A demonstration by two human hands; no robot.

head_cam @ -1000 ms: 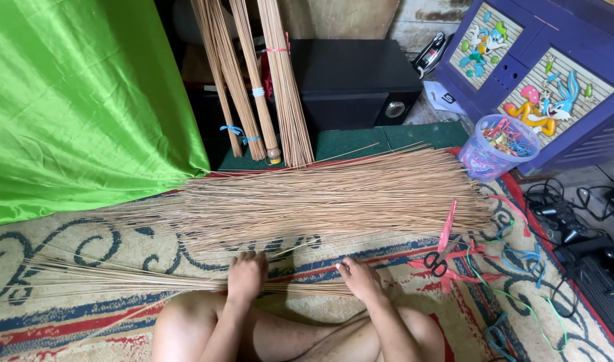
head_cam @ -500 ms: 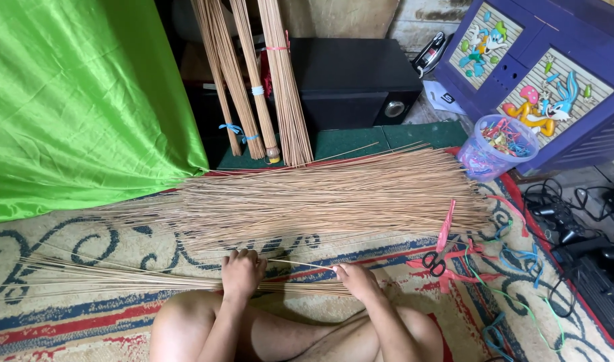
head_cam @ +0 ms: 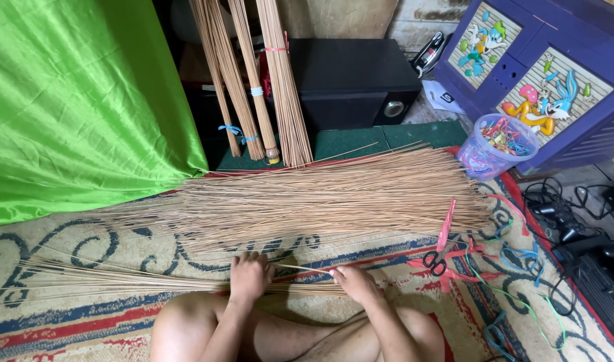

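Change: against the frame half a second back, the left hand (head_cam: pixel 248 276) and right hand (head_cam: pixel 352 281) sit in almost the same spot at the bottom centre; the right hand's thin stick now shows more clearly between them.
Left hand: curled down on the small bundle of sticks (head_cam: pixel 119 278), grasping it where it meets the knees.
Right hand: pinching one end of a single stick (head_cam: pixel 305 269) that runs leftward to the left hand.
Small bundle: lies on the rug (head_cam: pixel 65 328) in the lower left, fanning out toward the left edge.
Big pile of sticks (head_cam: pixel 333 194): spread across the middle of the frame, just above the hands and apart from them.
Right side: scissors (head_cam: pixel 435 261) with a pink strip, coloured ties on the rug, a clear tub of bands (head_cam: pixel 496 144) by a purple cabinet (head_cam: pixel 561 80).
Upper frame: green cloth (head_cam: pixel 72 100) at upper left, tied stick bundles (head_cam: pixel 253 80) standing before a black speaker (head_cam: pixel 354 80).
Hard to make out: fingertips of both hands are folded under, the legs are cut off by the bottom edge, and the cables at far right blur together.
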